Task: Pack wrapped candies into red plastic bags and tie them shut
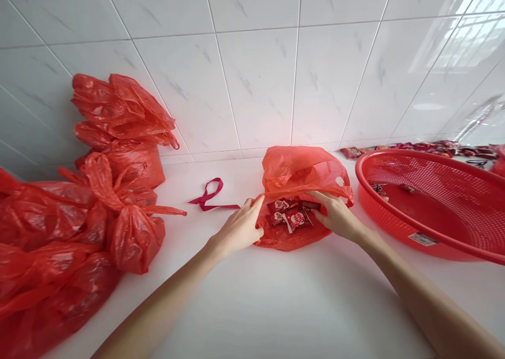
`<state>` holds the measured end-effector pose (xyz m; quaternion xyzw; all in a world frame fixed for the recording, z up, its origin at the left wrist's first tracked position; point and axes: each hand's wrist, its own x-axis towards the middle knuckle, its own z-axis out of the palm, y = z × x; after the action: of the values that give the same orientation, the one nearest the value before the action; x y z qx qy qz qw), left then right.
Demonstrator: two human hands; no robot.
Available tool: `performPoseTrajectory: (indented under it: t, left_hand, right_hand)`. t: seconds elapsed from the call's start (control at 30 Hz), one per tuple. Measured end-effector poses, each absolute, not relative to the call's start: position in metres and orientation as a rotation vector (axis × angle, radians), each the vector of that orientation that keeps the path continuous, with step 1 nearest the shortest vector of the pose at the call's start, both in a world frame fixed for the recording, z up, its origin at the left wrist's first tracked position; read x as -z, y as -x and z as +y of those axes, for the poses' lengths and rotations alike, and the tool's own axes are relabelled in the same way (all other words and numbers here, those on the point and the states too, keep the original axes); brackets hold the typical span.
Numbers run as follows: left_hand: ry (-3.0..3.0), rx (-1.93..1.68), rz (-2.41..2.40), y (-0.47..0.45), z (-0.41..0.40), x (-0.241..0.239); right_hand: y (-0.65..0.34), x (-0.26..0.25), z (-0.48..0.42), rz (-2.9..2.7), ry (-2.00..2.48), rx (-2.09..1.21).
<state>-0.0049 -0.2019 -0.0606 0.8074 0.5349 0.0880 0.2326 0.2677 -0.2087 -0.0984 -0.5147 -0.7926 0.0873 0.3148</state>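
Note:
A red plastic bag [294,172] lies open on the white surface in the middle. Several red wrapped candies [291,213] show in its mouth. My left hand [239,227] grips the bag's left edge with its fingers curled on the plastic. My right hand [335,215] pinches the bag's right edge, fingertips at the opening beside the candies. Together the two hands hold the bag's mouth apart.
Several tied red bags [118,190] are heaped at the left. A dark red ribbon [208,196] lies left of the open bag. At the right stands a large red mesh basket [434,211], with more candies [414,148] scattered behind it along the tiled wall.

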Motion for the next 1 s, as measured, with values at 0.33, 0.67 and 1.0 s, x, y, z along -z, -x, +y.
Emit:
performPoseTrajectory:
  t: [0.33,0.67,1.0]
  left_hand:
    - [-2.269,-0.427,1.553,0.005,-0.198,0.055]
    - [-2.237,-0.708,1.609,0.022,-0.188,0.043]
    - [-2.336,-0.163,1.709,0.017,-0.202,0.032]
  right_hand:
    - [-0.266,0.101,-0.210,-1.935,1.059,0.336]
    - [-0.267,0.097,-0.210,-1.688,1.179,0.441]
    - [-0.269,0.098,-0.205,-1.465,1.507,-0.077]
